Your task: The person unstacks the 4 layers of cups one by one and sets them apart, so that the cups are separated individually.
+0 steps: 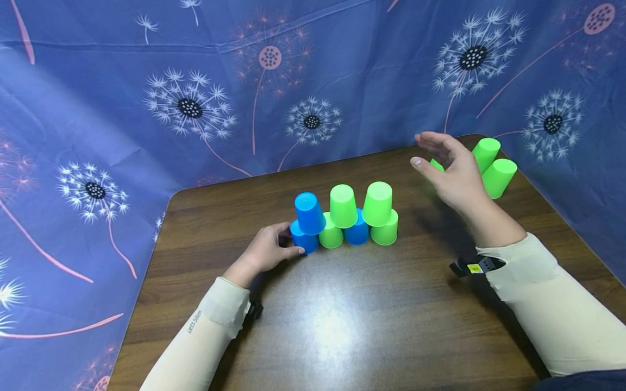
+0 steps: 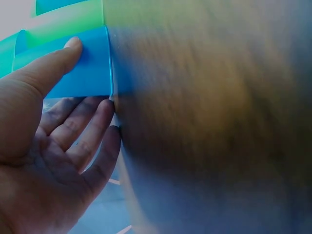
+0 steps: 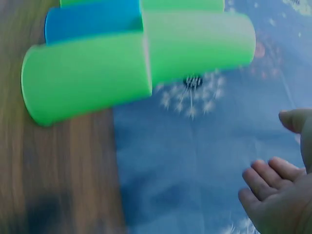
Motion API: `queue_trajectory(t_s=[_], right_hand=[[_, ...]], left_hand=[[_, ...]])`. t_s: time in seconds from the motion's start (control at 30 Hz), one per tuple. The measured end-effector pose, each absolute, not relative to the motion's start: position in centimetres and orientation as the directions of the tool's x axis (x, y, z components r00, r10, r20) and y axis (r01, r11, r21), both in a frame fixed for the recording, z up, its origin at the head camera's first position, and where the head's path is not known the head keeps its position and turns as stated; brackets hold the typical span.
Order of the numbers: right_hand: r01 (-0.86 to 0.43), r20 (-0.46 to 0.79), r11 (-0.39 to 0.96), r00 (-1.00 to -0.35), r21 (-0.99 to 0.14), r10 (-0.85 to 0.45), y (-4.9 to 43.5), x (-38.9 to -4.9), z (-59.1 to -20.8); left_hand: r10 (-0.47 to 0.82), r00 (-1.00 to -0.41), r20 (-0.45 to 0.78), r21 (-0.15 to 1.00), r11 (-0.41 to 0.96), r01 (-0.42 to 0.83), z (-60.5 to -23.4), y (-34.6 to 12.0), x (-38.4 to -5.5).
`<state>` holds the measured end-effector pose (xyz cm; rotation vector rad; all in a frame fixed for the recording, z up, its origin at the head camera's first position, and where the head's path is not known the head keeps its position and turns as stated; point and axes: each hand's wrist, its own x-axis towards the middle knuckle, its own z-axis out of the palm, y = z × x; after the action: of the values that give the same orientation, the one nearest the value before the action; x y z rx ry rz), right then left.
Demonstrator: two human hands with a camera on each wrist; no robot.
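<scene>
Upside-down cups stand in two tiers mid-table. At the left end of the lower row is a blue cup; my left hand holds it, thumb at its front and fingers around its back side. The lower row continues with a green cup, a second blue cup and another green cup. Above them sit an upper blue cup and two green cups, one in the middle and one at the right. My right hand hovers right of the stack, fingers extended, holding nothing.
Behind my right hand, near the table's back right corner, stand more green cups, one partly hidden by the hand. A blue dandelion-print cloth hangs along the back and sides of the brown wooden table.
</scene>
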<state>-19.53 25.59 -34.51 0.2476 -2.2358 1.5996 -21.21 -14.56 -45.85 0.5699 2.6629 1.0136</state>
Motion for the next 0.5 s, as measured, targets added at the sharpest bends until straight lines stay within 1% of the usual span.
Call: queue_trajectory(t_s=[0.1,0.3,0.4,0.5], right_hand=[[-0.39,0.401,0.297,-0.916,-0.872,-0.025,24.0,-18.2,-33.7],[-0.385,0.341,0.336,-0.922,-0.859,-0.186,22.1,-16.9,-33.8],[-0.363,0.296,0.361,-0.927,-0.859,-0.23,21.6,-16.8,-34.3],[-0.343,0.265,0.378,-0.933,-0.86,-0.245,21.2,-16.7,-34.7]], left_hand=[[0.435,-0.897,-0.076,0.674,0.685,0.275,-45.9,-14.6,-21.2],[0.431,-0.899,-0.078,0.676,0.686,0.27,-45.8,-14.5,-21.1],[0.434,-0.897,-0.078,0.673,0.687,0.274,-45.7,-14.5,-21.1],[0.437,-0.896,-0.078,0.673,0.686,0.276,-45.7,-14.5,-21.1]])
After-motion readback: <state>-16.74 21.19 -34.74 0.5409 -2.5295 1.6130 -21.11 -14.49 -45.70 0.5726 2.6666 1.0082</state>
